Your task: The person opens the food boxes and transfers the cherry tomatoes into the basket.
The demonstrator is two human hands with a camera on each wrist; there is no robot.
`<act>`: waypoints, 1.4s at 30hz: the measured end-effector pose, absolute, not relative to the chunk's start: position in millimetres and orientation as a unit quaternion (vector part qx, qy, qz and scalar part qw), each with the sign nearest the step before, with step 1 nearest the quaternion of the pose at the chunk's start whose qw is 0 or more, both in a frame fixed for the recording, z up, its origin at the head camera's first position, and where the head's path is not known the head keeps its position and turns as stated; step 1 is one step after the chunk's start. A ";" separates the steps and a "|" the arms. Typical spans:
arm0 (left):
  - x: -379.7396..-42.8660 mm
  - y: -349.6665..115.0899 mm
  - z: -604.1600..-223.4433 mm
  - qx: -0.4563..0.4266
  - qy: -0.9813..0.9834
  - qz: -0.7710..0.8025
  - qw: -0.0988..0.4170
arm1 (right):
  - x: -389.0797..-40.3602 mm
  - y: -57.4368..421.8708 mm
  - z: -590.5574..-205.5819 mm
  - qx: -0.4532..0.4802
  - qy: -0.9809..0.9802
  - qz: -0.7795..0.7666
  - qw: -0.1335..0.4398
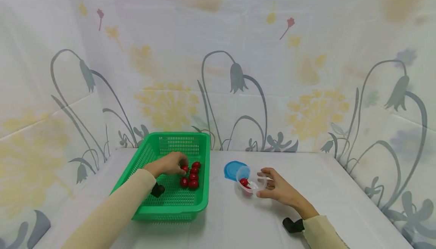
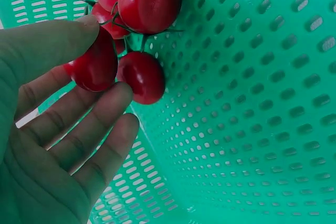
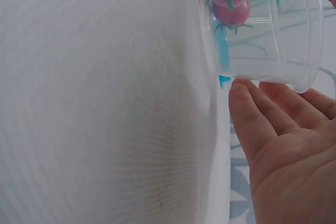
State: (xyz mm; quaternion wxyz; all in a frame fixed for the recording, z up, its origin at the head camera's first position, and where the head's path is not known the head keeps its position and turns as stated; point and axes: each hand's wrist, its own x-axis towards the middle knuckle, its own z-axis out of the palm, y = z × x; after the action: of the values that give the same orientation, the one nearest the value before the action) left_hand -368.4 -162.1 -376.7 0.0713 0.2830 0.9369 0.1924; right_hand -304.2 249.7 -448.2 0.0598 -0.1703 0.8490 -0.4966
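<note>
In the head view my left hand (image 1: 169,163) reaches into a green plastic basket (image 1: 205,192). Its thumb and fingers pinch a cherry tomato (image 2: 96,65), seen in the left wrist view beside several other red cherry tomatoes (image 2: 149,1) with green stems. My right hand (image 1: 280,188) holds a clear round plastic container (image 1: 260,184) at its right side, thumb on the near side and fingers on the far side. Inside the container lie red tomatoes (image 3: 231,11) with green calyxes. The tomatoes in the basket (image 1: 193,184) sit along its right side.
A blue lid (image 1: 232,169) lies on the white table cloth (image 1: 225,222), just behind and left of the container. A white curtain with printed flowers (image 1: 238,78) hangs behind the table. The basket walls stand up around the left hand.
</note>
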 end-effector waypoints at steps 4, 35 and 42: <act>-368.8 -163.0 -376.6 0.280 0.936 0.199 0.072 | -304.8 249.2 -448.2 -0.172 0.850 -0.495 0.058; -357.5 -107.4 -327.8 0.341 0.903 0.259 0.029 | -305.1 249.7 -448.6 -0.171 0.851 -0.494 0.057; -351.0 -63.0 -317.2 0.377 0.889 0.259 0.023 | -304.9 249.8 -449.2 -0.177 0.847 -0.499 0.056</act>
State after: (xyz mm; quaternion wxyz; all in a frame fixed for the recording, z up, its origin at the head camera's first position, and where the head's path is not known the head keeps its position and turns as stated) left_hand -351.0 -63.0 -317.2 0.0232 0.3771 0.8889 0.2589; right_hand -304.9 249.8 -449.2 0.0558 -0.1774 0.8467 -0.4985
